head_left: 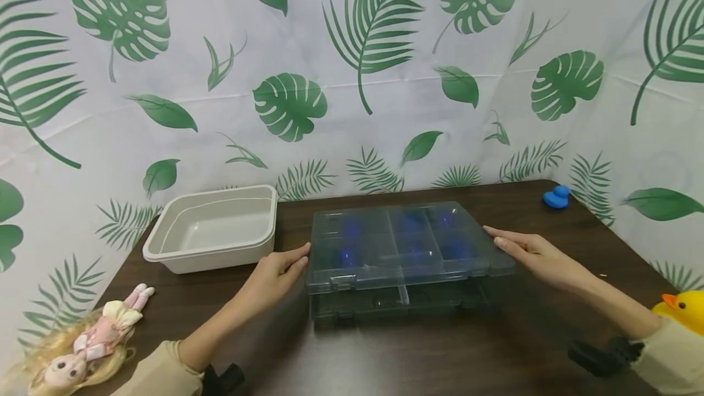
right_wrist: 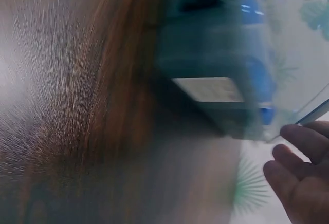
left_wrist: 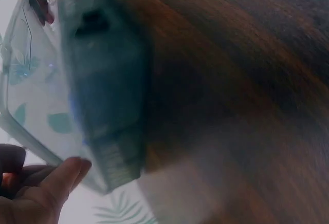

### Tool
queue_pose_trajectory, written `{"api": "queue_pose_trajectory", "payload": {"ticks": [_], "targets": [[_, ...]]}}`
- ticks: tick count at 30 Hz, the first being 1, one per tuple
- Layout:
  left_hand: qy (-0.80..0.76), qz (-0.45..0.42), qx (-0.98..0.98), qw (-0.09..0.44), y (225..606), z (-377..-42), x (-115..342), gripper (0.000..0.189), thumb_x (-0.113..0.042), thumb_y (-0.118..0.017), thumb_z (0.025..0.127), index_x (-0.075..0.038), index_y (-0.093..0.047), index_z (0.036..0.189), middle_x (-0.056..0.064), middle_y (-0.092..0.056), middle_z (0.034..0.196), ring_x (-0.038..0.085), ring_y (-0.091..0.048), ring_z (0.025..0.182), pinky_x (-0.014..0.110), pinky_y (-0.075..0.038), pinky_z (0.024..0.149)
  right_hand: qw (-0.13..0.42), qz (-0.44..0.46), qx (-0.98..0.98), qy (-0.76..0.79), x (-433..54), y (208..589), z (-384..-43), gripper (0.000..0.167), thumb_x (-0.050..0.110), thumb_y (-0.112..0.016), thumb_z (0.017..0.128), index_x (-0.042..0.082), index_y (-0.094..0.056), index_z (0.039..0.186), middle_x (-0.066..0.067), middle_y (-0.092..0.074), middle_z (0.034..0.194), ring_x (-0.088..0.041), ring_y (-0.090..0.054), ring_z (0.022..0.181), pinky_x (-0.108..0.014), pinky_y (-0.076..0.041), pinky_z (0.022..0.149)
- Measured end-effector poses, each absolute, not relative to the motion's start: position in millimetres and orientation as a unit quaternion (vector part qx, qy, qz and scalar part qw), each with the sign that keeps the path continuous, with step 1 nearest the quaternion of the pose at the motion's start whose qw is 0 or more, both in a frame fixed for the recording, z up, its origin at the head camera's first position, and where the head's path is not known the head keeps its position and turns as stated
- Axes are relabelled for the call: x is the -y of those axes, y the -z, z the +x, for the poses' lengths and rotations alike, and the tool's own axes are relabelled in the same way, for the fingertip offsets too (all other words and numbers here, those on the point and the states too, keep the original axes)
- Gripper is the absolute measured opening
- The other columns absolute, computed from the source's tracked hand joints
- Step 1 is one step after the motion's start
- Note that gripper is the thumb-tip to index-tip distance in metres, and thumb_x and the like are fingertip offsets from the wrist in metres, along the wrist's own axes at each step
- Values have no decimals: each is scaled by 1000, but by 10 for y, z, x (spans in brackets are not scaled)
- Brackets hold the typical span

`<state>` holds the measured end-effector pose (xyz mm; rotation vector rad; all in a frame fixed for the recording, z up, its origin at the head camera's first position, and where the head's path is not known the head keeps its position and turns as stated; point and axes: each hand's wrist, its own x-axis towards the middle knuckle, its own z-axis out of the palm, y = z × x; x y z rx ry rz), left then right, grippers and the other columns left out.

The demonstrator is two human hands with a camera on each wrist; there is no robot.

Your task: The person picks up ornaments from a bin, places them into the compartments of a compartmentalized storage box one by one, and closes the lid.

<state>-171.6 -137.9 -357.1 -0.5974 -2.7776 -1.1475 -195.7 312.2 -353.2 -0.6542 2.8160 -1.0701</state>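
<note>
A clear plastic compartment box [head_left: 357, 309] stands in the middle of the table, with blue items showing inside it. Its transparent lid [head_left: 352, 280] is lifted at the front, leaving a gap above the base. My left hand [head_left: 277, 272] pinches the lid's left edge, thumb and fingertips right at the rim in the left wrist view. On the opposite side, my right hand [head_left: 536, 255] holds the lid's right edge with its fingertips. The right wrist view shows a pale label [right_wrist: 208, 89] on the box's side.
A cream plastic basin [head_left: 211, 255] stands left of the box. A blond doll [head_left: 99, 335] lies at the table's left front. A blue toy duck [head_left: 557, 198] sits at the back right, a yellow duck [head_left: 687, 310] at the right edge. A leaf-print cloth [head_left: 379, 139] hangs behind.
</note>
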Motion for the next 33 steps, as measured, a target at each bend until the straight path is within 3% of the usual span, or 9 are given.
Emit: {"api": "queue_pose_trajectory", "payload": {"ticks": [2,5,9,13,22,25,27,29,33], "targets": [[388,-178,904,24,3634,-1778,1345,43,-16,-50,98,6,-46,134,24,-60,121,26,-67,85,36,-53,74,24,-219,-914,341,-3103,3608,-2041,47,22,-39,103,-2,-36,143,-27,-39,142,-47,-39,127,-60,-38,94],[392,-160,906,18,3709,-1852,1286,52,-24,-53,97,8,-41,136,23,-47,136,34,-56,116,46,-49,90,23,-222,-911,345,-3079,3699,-2152,49,22,-42,102,-4,-34,142,-27,-39,142,-44,-44,124,-50,-46,90],[387,-147,910,23,3773,-1906,1222,61,-27,-60,93,9,-38,138,24,-48,135,34,-58,113,46,-49,90,16,-219,-909,353,-3061,3763,-2239,50,21,-45,101,-5,-34,142,-29,-39,141,-25,-52,114,-26,-48,79],[390,-144,909,36,3818,-1924,1191,64,-26,-62,91,9,-37,138,26,-48,133,34,-57,114,46,-48,91,10,-213,-907,362,-3041,3764,-2260,51,20,-47,100,-6,-35,142,-32,-46,134,-10,-55,97,-20,-44,68],[397,-134,906,58,3914,-1935,1155,75,-31,-69,86,10,-35,139,25,-44,137,33,-57,114,46,-49,90,-25,-202,-927,315,-3006,3784,-2251,49,19,-50,98,-2,-38,141,-28,-45,137,-20,-57,90,-22,-41,66],[401,-127,905,58,3939,-1944,1143,76,-31,-69,85,10,-35,139,24,-43,139,31,-56,115,46,-48,91,-36,-199,-926,318,-2997,3818,-2235,49,19,-50,98,-1,-38,142,-22,-64,98,-10,-52,63,-21,-39,57],[405,-124,904,55,3945,-1952,1136,76,-30,-70,85,10,-34,139,24,-41,139,31,-55,116,46,-47,92,-53,-203,-925,315,-2988,3841,-2221,48,18,-50,98,-1,-39,141,-5,-50,68,-4,-34,49,-22,-34,50],[412,-120,902,51,3943,-1955,1132,77,-30,-70,85,10,-33,140,24,-40,140,35,-53,119,47,-47,93,-69,-208,-924,314,-2976,3865,-2218,47,18,-50,98,-1,-40,140,5,-30,60,-2,-21,45,-23,-29,45],[415,-124,900,54,3947,-1973,1127,77,-30,-70,85,11,-34,139,26,-39,140,38,-52,119,47,-47,92,-89,-213,-924,304,-2963,3872,-2231,45,17,-51,98,-1,-43,139,5,-30,59,-2,-22,45,-24,-29,45]]}}
